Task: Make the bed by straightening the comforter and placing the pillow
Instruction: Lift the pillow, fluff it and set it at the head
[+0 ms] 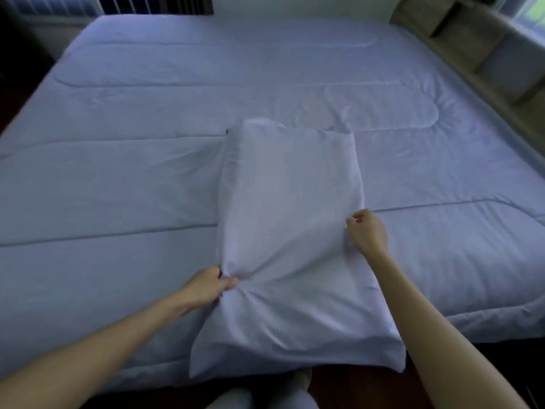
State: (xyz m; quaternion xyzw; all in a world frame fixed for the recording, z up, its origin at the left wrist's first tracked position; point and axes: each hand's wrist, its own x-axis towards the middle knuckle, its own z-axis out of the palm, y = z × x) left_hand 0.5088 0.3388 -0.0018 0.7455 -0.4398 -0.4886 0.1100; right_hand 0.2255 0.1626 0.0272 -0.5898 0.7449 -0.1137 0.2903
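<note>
A white pillow (290, 231) lies lengthwise on the pale blue comforter (132, 172), its near end hanging over the bed's front edge. My left hand (206, 286) pinches the pillow's left edge, bunching the fabric there. My right hand (367, 231) is closed on the pillow's right edge, a little farther up. The comforter lies spread flat over the whole bed, with light creases beyond the pillow's far end.
A wooden headboard with shelf compartments (477, 45) runs along the bed's right side. Dark wooden floor (354, 388) shows below the front edge, with my pale-clad feet (265, 397) on it. A window (530, 10) is at the top right.
</note>
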